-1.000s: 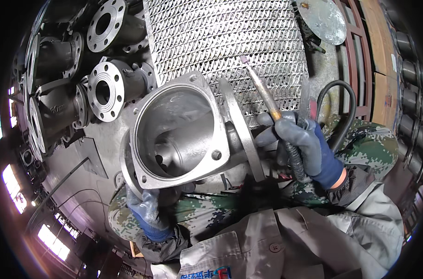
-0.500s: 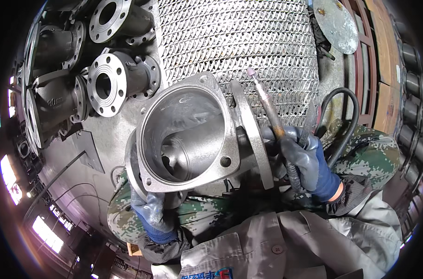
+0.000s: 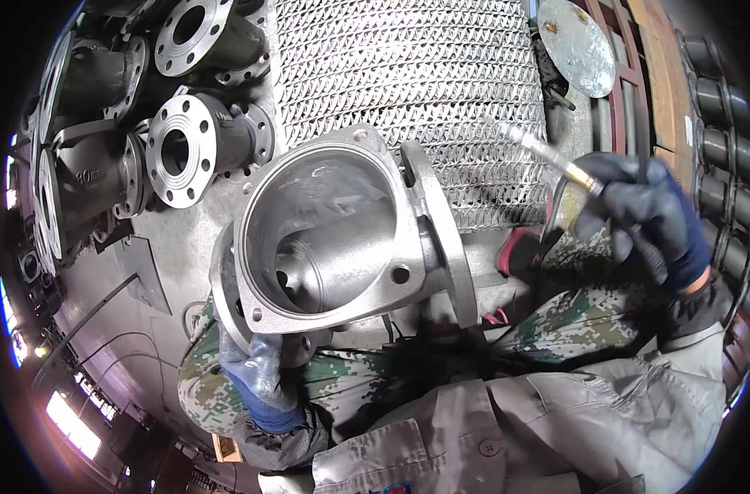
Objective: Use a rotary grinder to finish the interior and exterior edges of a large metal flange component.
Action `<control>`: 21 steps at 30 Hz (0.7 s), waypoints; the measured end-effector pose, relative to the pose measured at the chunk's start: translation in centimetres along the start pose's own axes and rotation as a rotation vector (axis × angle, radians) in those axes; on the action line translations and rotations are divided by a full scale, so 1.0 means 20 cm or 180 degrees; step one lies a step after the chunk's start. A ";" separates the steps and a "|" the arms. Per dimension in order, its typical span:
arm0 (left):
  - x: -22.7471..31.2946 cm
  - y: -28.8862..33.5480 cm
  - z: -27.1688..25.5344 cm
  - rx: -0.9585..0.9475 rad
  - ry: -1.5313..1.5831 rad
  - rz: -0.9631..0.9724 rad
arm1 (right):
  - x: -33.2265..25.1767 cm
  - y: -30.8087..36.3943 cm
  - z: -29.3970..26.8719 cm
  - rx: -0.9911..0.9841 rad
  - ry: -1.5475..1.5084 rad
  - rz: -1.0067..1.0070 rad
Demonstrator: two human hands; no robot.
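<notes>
A grey cast-metal valve body (image 3: 350,267) with a wide round opening, a squarish bolted rim and round side flanges sits in front of me, its opening facing up. My left hand (image 3: 259,370), in a grey-coated blue glove, is closed on the lower edge of its left flange; some fingers are hidden behind the metal. Off to the right of the casting, my gloved right hand (image 3: 642,210) is wrapped round a slim pencil grinder (image 3: 566,167). The grinder's tip points up and left over the metal mesh, apart from the casting, and is smeared by motion.
Woven metal mesh belt (image 3: 408,74) spreads beyond the casting. Several similar flanged castings (image 3: 198,148) stand at the left. A round metal plate (image 3: 579,45) lies at the upper right, near wooden boards (image 3: 671,90). Several dark cylindrical parts (image 3: 721,148) line the far right.
My right hand has moved right and up with the grinder, away from the casting's right flange. My left hand keeps its hold, and the casting looks nearly unchanged.
</notes>
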State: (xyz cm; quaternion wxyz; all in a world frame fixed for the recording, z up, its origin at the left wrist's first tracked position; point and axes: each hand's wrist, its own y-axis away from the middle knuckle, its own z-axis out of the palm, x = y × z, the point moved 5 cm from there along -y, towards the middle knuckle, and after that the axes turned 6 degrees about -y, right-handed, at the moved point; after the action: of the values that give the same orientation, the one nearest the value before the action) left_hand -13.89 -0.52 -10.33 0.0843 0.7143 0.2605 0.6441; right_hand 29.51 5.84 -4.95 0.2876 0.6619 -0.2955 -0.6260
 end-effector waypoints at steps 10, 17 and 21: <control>0.19 -0.01 0.16 -0.0147 0.0093 0.0175 | -0.61 -0.20 0.73 -0.2797 0.2709 -0.1165; 0.04 -0.04 0.00 -0.0108 -0.0387 -0.0028 | -0.47 -0.52 0.82 -0.3313 0.2852 -0.1830; 0.01 -0.05 -0.03 0.0088 -0.0349 0.0072 | -0.39 -0.61 0.69 -0.2928 0.2952 -0.2066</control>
State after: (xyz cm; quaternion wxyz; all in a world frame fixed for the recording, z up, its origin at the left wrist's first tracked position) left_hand -14.68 0.21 -10.54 0.0813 0.7525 0.2562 0.6013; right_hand 15.70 19.66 -9.66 0.4321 0.7255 0.3609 -0.3958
